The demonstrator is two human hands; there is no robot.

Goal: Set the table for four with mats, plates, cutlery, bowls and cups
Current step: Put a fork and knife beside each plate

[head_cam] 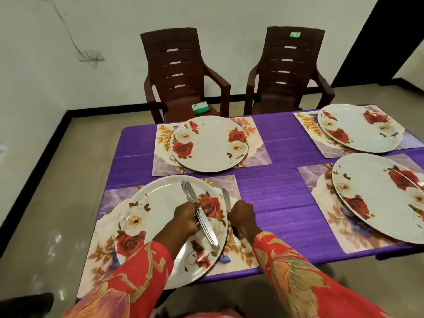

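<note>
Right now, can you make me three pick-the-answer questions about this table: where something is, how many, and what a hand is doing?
1. Where does the right hand set its knife?
A. on a chair
B. beside the near left plate
C. on the floor

2. How many plates are on the table?
A. two
B. six
C. four

3. What is the left hand doing?
A. holding a bunch of cutlery
B. lying flat and empty
C. lifting a cup

Answers: B, the knife lies along that plate's right edge; C, one plate lies on each mat; A, its fingers curl round the cutlery.

Home dining rm: set table [275,145], chairs [181,72]
</note>
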